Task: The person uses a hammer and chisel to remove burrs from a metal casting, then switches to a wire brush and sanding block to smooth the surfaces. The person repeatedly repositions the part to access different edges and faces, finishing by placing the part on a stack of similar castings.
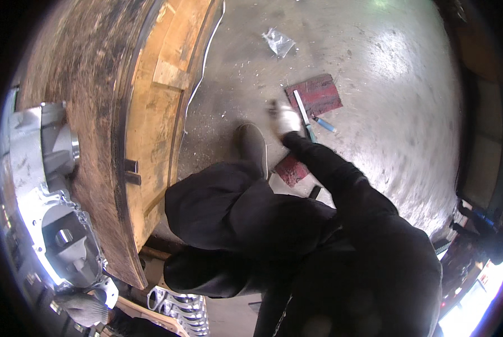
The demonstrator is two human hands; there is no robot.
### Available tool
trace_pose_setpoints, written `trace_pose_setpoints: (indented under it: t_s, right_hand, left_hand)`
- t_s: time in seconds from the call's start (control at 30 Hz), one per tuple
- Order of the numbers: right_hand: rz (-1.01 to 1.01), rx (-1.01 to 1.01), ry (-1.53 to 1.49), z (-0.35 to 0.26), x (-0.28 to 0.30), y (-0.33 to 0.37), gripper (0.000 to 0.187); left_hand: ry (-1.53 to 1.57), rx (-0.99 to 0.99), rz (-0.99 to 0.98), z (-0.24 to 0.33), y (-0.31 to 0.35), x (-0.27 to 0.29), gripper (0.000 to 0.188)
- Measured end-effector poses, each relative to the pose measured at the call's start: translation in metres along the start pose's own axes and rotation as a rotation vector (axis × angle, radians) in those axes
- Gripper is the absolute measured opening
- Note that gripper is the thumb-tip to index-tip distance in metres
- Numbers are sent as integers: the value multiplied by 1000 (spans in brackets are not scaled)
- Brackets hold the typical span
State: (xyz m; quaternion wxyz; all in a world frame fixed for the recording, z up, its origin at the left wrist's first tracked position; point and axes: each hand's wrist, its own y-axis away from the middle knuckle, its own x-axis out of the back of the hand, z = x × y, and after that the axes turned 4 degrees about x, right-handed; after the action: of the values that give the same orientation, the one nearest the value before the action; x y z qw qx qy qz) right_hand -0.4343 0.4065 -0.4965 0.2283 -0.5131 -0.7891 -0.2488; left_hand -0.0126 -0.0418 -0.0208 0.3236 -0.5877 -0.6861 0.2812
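Observation:
My right hand, in a white glove, reaches down low over the floor and is smeared by motion; whether it holds anything does not show. Just right of it lies a file-like tool with a long pale blade and a green handle. Beside that is a blue-handled tool. Both lie at a worn dark-red mat. At the lower left my left hand, in a grey glove, is by the lower end of a large silver metal casting; its fingers are hard to make out.
The casting stands on a worn wooden bench. A white cable runs along its base. A clear plastic bag and a second red piece lie on the concrete floor. Below the bench, ribbed metal parts sit near my legs.

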Motion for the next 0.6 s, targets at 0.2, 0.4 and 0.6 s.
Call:
trace_pose_setpoints:
  t_s: [0.2,0.4,0.6]
  right_hand:
    - [-292,-512,458,140,43,53,53]
    - [-520,-393,489,95,34,60,54]
    - [-128,-395,-315,161,51,72,33]
  left_hand:
    - [345,92,-336,-138,76,-57,55]
    - [-53,-63,-190,-26,16,39,37]
    - [776,279,-278,47,-38,90,27]
